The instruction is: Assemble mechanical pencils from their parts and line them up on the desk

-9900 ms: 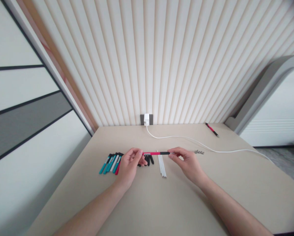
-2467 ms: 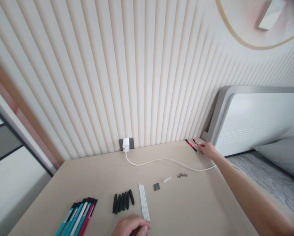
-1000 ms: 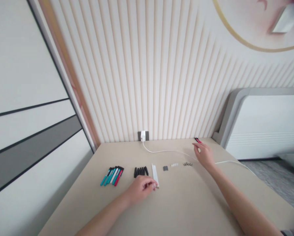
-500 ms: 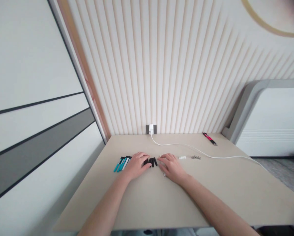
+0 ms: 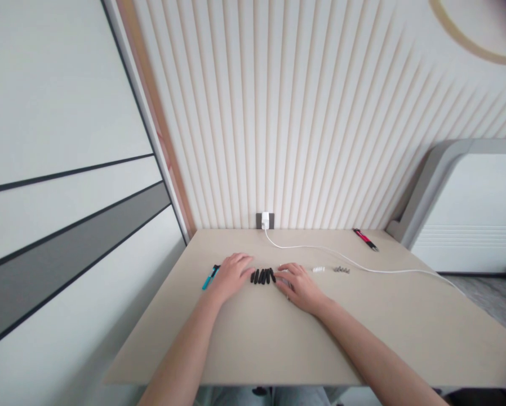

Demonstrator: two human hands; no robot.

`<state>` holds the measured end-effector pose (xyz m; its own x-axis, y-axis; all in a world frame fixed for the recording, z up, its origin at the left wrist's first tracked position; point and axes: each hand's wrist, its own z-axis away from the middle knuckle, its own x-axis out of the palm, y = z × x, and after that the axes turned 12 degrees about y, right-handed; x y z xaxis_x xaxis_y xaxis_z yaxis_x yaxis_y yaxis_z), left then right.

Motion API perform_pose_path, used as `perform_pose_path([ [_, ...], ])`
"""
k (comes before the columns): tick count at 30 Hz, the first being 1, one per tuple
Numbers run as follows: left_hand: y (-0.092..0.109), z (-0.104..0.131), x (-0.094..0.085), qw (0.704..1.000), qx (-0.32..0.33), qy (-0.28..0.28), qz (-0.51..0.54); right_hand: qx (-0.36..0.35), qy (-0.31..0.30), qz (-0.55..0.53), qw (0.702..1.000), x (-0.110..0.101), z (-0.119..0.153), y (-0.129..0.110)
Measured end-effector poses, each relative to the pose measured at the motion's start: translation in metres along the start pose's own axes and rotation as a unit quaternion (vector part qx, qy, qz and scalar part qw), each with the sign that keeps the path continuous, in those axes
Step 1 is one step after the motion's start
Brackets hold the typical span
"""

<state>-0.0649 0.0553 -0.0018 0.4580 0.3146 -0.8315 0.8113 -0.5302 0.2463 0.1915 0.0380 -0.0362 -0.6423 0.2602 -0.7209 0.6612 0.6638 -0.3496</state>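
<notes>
A row of several short black cylindrical pieces (image 5: 262, 276) lies side by side on the tabletop. At its left end is my left hand (image 5: 231, 276), fingers apart and holding nothing, with the thumb close to the leftmost piece. My right hand (image 5: 298, 287) rests at the other end, fingers spread, their tips at or touching the rightmost black piece. Small pale bits show at the edge of my right palm, mostly hidden. Left of my left hand, teal pen barrels with black ends (image 5: 211, 277) are partly covered by it.
Small white pieces (image 5: 318, 269) and small metallic pieces, perhaps springs (image 5: 341, 270), lie right of my right hand. A red and black pen (image 5: 366, 240) lies near the wall. A white cable (image 5: 337, 254) runs from a plugged-in charger (image 5: 265, 220) across the beige table (image 5: 261, 344).
My left hand has drawn left off the black pieces, uncovering the whole row and hiding more of the teal barrels. My right hand stays at the row's right end. The view has shifted slightly.
</notes>
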Motion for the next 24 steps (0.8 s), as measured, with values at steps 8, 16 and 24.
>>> perform_pose_path([
  [8, -0.03, 0.007, -0.008, 0.983, -0.147, -0.025, -0.106, 0.005, 0.046, -0.021, 0.999, -0.006, -0.005, 0.006],
  [16, -0.019, 0.007, -0.004, 0.982, -0.132, -0.053, -0.121, 0.09, 0.172, 0.037, 0.98, -0.037, 0.002, 0.061],
  [24, -0.009, 0.005, -0.006, 0.981, -0.117, -0.084, -0.133, 0.101, 0.066, 0.099, 0.988, -0.045, 0.01, 0.066],
])
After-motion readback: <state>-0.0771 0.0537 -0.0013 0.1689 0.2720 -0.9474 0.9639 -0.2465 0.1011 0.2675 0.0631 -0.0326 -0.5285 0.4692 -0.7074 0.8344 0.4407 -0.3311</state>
